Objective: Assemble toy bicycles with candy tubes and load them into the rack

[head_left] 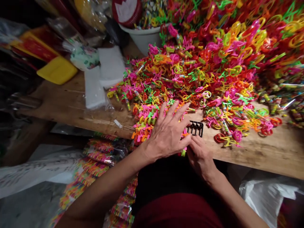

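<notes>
My left hand lies palm down with its fingers spread over rows of small plastic toys in pink, yellow and orange. Its thumb reaches across to the fingers of my right hand. Those right fingers are closed and bent at the near side of a black slotted plastic rack. What they grip is hidden. Under the two hands a bit of yellow-green plastic shows at the table's edge. The left part of the rack is covered by my left hand.
A large heap of bright plastic toys covers the back of the wooden table. Behind stands a grey bucket. Clear plastic bags and a yellow scoop lie left. Packed toys hang or lie below.
</notes>
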